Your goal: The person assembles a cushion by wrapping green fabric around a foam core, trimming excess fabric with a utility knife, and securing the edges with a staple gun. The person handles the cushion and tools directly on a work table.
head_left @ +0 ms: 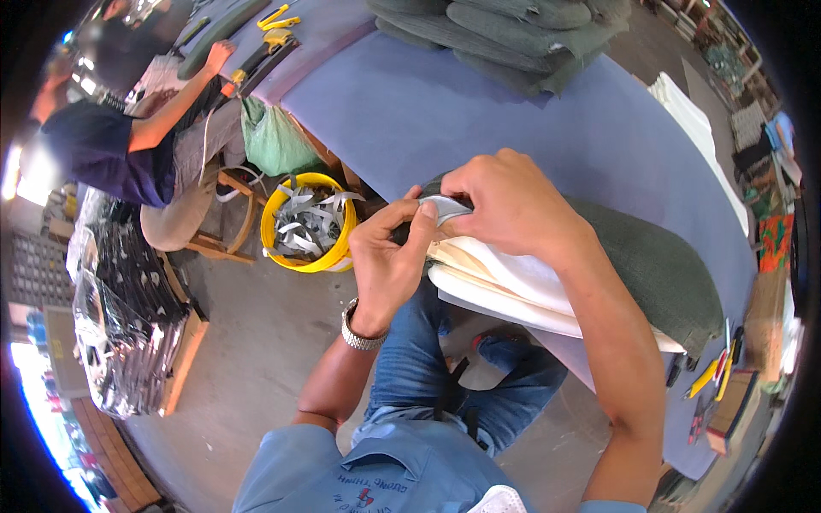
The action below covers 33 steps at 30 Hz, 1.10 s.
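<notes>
Both my hands meet at the near-left end of a long dark green fabric-covered piece [658, 274] lying along the table's front edge. My left hand [389, 252], with a metal watch on its wrist, is closed, pinching a small light grey strip [446, 208] at that end. From the other side my right hand [513, 205] is closed on the same strip, its fingertips close to my left thumb. Its fingers partly hide the fabric end. White, cream-edged layers [505, 282] stick out under the green fabric, below my right hand.
The blue-topped table [410, 111] carries a stack of dark green pieces [522, 34] at the back. Yellow-handled cutters [717, 376] lie at right. A yellow bucket [349, 244] of strip scraps stands at left, near a seated co-worker [111, 150] and plastic-wrapped stacks [128, 316].
</notes>
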Tool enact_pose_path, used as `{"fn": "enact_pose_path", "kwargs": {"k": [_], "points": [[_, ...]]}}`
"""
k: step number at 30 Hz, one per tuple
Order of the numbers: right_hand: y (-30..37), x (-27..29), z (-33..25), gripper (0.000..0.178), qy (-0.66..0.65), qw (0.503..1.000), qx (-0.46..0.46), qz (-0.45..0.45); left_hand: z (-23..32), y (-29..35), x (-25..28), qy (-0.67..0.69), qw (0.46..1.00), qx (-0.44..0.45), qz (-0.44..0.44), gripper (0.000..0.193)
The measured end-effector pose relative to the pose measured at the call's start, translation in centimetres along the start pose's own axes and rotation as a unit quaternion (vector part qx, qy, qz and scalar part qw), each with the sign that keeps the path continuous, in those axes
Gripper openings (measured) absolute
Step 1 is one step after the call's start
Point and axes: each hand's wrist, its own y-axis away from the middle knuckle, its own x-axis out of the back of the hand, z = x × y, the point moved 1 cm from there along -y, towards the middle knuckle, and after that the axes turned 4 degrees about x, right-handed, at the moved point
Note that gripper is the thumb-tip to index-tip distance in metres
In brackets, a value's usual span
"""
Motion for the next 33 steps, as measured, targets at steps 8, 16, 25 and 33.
{"fn": "enact_pose_path", "kwargs": {"k": [8, 16, 25, 33], "points": [[1.9, -0.2, -1.3, 0.018, 0.071, 0.983, 0.153, 0.078, -0.4, -0.7, 0.0, 0.005, 0.999, 0.037, 0.005, 0.009], [0.9, -0.9, 0.5, 0.015, 0.075, 0.985, 0.143, 0.054, -1.6, 1.0, 0.6, 0.022, 1.000, -0.011, -0.009, 0.016], [1.7, -3.8, 0.0, 0.021, 0.036, 0.993, 0.106, 0.027, -2.4, 3.6, 1.8, 0.004, 0.997, -0.020, -0.071, 0.014], [2.1, -4.5, 0.6, 0.019, 0.091, 0.979, 0.149, 0.110, -2.5, 2.7, 1.7, -0.021, 0.996, -0.011, -0.084, 0.022]]}}
